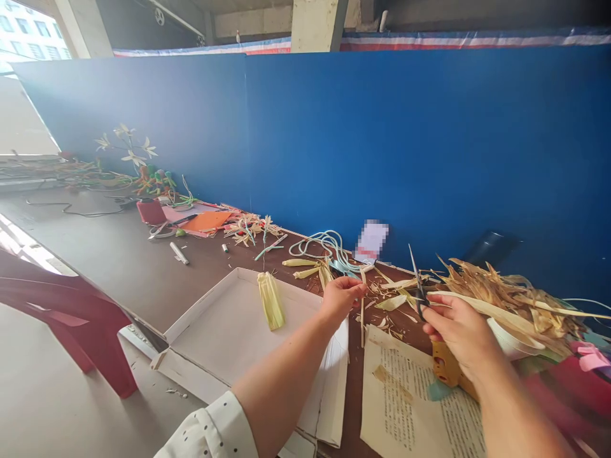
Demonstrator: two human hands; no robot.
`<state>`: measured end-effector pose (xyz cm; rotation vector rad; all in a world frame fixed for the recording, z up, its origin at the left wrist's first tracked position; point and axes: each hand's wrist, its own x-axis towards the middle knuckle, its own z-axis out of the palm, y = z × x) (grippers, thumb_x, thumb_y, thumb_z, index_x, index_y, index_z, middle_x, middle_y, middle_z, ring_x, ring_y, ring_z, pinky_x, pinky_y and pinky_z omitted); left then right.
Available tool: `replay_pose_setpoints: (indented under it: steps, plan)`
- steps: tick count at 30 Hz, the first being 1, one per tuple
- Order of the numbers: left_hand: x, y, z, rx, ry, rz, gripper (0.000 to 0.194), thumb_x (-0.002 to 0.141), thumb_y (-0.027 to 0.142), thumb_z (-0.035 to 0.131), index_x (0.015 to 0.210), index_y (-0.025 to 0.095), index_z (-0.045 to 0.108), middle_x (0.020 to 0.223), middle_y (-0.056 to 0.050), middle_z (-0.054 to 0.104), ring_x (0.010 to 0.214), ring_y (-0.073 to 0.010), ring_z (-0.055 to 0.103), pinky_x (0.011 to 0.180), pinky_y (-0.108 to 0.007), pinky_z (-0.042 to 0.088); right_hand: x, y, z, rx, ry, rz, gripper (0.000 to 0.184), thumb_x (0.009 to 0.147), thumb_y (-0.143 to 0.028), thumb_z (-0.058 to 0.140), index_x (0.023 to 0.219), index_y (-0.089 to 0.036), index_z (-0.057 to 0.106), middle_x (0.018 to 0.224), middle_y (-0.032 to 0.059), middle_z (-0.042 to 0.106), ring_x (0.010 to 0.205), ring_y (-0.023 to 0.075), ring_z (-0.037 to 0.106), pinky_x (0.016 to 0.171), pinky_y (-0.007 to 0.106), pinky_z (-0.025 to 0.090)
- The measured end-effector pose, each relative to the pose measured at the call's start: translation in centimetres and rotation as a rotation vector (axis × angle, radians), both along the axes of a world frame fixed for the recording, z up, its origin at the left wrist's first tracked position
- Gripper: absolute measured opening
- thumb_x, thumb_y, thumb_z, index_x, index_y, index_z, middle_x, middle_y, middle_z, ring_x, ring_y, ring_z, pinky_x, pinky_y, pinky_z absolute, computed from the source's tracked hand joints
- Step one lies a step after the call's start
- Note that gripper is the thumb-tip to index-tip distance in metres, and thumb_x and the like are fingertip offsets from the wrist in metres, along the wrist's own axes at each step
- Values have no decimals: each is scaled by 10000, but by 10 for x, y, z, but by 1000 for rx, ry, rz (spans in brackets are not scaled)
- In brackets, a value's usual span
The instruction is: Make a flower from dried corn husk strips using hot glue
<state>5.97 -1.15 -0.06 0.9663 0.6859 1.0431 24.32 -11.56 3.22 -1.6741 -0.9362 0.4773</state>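
Note:
My left hand [341, 294] is pinched shut on a thin pale straw strip [362, 315] that hangs down from its fingertips over the brown table [143, 267]. My right hand [461, 331] grips a pair of small dark scissors [418, 286], blades pointing up and closed or nearly so, a short way right of the strip. A heap of dried husk strips [501, 292] lies just behind the right hand. A folded bundle of yellow-green strips [271, 299] rests in a flat white cardboard tray [214, 331] to the left of my left arm.
A printed paper sheet [405, 401] lies under my right wrist, with a yellow block [446, 369] on it. Light blue cord [324, 245], straw flowers [248, 229], orange paper [205, 221] and a red case [151, 211] line the blue wall. A red chair [71, 318] stands at left.

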Motion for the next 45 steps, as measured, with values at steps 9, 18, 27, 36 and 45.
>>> replay_pose_setpoints:
  steps: [9,18,27,36,45]
  plan:
    - [-3,2,-1,-23,-111,-50,351,540,356,804,729,131,613,707,-38,639,579,-74,520,517,-196,366,-72,21,-31,147,527,198,623,572,-356,818,1152,-268,609,719,-36,619,438,47,352,394,196,268]
    - [-7,4,-2,-49,-75,-103,388,574,437,789,742,137,611,786,-51,658,605,-72,550,499,-180,357,-65,18,-46,92,444,238,569,624,-396,757,1162,-266,622,770,1,665,426,75,332,395,247,246]
    - [-6,9,-6,-30,-159,-88,400,536,395,827,730,114,620,748,-41,631,592,-55,525,521,-176,369,-73,13,-42,47,554,383,575,623,-395,776,1156,-241,623,791,3,639,439,35,313,407,203,201]
    - [-7,10,-6,-18,-148,-47,379,578,428,789,705,115,615,721,-41,602,587,-55,502,506,-171,358,-75,9,-45,-56,502,419,526,618,-453,789,1077,-243,641,700,-18,611,422,37,289,408,204,189]
    - [-8,10,-3,-16,-157,-47,411,551,434,809,718,111,616,653,-8,552,558,-48,477,513,-173,355,-76,8,-44,-82,500,425,508,632,-482,782,1056,-237,647,666,-15,605,426,32,260,419,207,162]
